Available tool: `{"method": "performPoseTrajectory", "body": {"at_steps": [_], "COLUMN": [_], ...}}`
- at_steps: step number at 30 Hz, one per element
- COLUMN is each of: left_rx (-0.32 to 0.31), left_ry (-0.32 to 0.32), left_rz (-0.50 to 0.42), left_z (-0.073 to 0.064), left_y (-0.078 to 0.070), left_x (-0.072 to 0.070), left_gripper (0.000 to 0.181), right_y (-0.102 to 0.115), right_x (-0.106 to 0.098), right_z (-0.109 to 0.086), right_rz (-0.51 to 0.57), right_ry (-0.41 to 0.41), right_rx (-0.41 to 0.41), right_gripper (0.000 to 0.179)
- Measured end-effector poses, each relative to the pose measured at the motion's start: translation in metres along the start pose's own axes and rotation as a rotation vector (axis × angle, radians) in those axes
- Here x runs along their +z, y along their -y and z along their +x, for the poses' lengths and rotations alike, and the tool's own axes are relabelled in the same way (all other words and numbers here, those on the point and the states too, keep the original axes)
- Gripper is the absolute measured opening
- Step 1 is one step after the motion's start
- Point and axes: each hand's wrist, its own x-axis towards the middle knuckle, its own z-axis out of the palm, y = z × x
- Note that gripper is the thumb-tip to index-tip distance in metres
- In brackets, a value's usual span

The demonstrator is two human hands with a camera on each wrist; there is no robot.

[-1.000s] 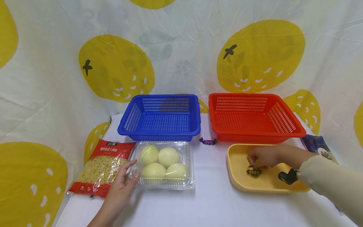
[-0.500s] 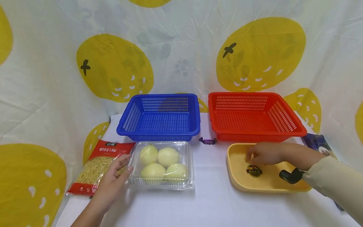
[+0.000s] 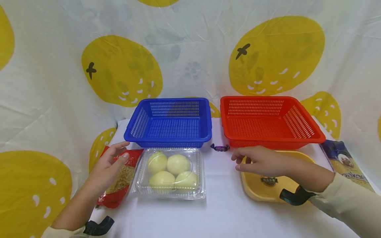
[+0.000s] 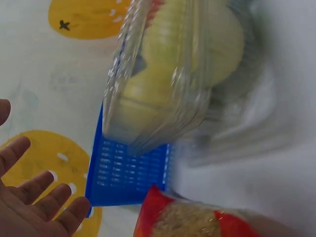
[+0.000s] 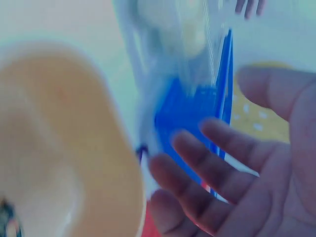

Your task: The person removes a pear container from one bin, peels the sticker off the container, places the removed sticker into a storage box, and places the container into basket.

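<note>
My left hand (image 3: 107,167) hovers over the red bag of spiral pasta (image 3: 120,180), fingers spread and holding nothing. Right beside it sits a clear plastic clamshell box (image 3: 194,195) with several pale yellow-green round fruits (image 3: 178,164) inside. My right hand (image 3: 262,160) is above the left rim of the yellow oval tray (image 3: 253,195), its fingers loosely bent with nothing in them. A sticker-like dark label (image 3: 269,180) shows on the tray floor. In the right wrist view the fingers (image 5: 232,143) are relaxed beside the tray's blurred edge.
A blue basket (image 3: 168,144) and a red basket (image 3: 271,144) stand at the back. Between them lies a purple-wrapped candy (image 3: 220,147). Behind my right forearm is a blue and yellow bag (image 3: 346,162). A fruit-print cloth (image 3: 190,49) hangs behind the table.
My right hand has come up out of the tray and moved left to its rim. My left hand has drawn away leftward from the clamshell box, over the pasta bag.
</note>
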Motion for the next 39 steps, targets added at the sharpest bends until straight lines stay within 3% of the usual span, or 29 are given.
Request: {"method": "performPoseTrajectory", "body": {"at_steps": [3, 9, 16, 21, 26, 33, 39], "left_rx": [-0.002, 0.014, -0.040, -0.102, -0.139, -0.095, -0.093], "left_ry": [0.015, 0.042, 0.029, 0.063, 0.095, 0.047, 0.028], "left_rz": [-0.030, -0.117, -0.088, -0.058, -0.033, -0.100, -0.121], "left_z": [0.012, 0.039, 0.069, 0.087, 0.101, 0.111, 0.116], "left_y": [-0.002, 0.004, 0.019, 0.028, 0.035, 0.043, 0.048], "left_x": [-0.008, -0.019, -0.021, -0.016, -0.006, 0.007, 0.014], "left_gripper": [0.065, 0.066, 0.071, 0.077, 0.074, 0.067, 0.066], "right_y": [0.009, 0.030, 0.043, 0.043, 0.041, 0.049, 0.052], "right_x": [0.012, 0.047, 0.089, 0.109, 0.124, 0.132, 0.139], "right_z": [0.007, 0.022, 0.041, 0.059, 0.075, 0.089, 0.100], "right_rz": [0.064, 0.329, 0.504, 0.633, 0.724, 0.782, 0.847], "right_ry": [-0.077, -0.172, -0.228, -0.292, -0.321, -0.309, -0.336], "right_rx": [0.015, 0.143, 0.210, 0.243, 0.218, 0.160, 0.180], "right_gripper": [0.041, 0.057, 0.069, 0.077, 0.085, 0.091, 0.091]}}
